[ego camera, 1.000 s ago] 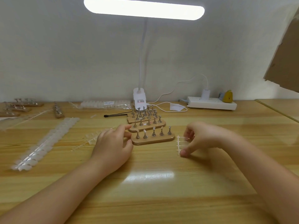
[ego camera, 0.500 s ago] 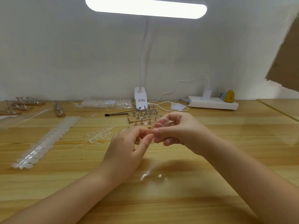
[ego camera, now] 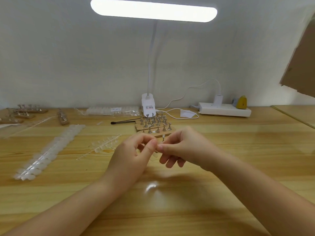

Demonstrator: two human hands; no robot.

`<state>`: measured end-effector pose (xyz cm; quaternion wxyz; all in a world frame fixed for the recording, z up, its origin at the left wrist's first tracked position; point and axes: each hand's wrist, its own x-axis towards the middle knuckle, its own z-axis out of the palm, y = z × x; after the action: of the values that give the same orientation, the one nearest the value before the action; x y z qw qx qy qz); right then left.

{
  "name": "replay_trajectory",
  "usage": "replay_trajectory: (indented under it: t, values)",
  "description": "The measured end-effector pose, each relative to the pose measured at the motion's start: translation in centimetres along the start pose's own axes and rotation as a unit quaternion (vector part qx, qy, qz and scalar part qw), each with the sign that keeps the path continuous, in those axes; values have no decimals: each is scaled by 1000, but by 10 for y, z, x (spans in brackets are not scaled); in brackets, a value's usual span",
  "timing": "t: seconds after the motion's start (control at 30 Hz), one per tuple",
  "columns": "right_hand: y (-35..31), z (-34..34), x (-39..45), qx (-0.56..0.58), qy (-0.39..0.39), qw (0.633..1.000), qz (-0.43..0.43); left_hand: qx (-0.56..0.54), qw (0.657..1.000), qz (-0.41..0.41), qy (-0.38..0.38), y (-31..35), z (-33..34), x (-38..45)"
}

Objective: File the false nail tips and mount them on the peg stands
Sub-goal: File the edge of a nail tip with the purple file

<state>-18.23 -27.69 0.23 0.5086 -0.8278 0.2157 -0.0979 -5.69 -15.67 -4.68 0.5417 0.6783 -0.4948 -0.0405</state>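
Hands meeting above worktop (ego camera: 255,150), near peg stands (ego camera: 156,127).
Left hand (ego camera: 134,155) and right hand (ego camera: 184,149) both pinch a clear nail-tip strip (ego camera: 163,137).

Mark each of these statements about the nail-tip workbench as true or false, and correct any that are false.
1. Both hands meet above the table, the left hand and right hand pinching a small clear nail strip between them. True.
2. The peg stands lie behind the hands, in front of the lamp base. True.
3. The desk lamp is switched off. False: its light bar glows brightly.
4. The long strip of nail tips lies to the right of the hands. False: it lies to their left.
5. A white power strip sits at the back right of the table. True.
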Motion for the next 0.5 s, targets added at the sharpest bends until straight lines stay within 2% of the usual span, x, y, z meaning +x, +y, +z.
replay_trajectory:
  t: [0.1,0.23,0.33,0.4,0.5]
  values:
    - [0,2,0,-21,12,1000,4,-4,1000,9,-1,0,-1,1]
    - [-4,1,0,54,8,998,10,-39,999,-6,21,3,-2,1]
    - [-3,4,1,84,36,996,-13,-23,998,11,55,3,-4,1]
    - [-1,7,2,113,61,992,-19,65,992,77,73,4,-6,1]
    - [2,8,3,146,70,987,-16,269,938,198,89,3,-6,1]
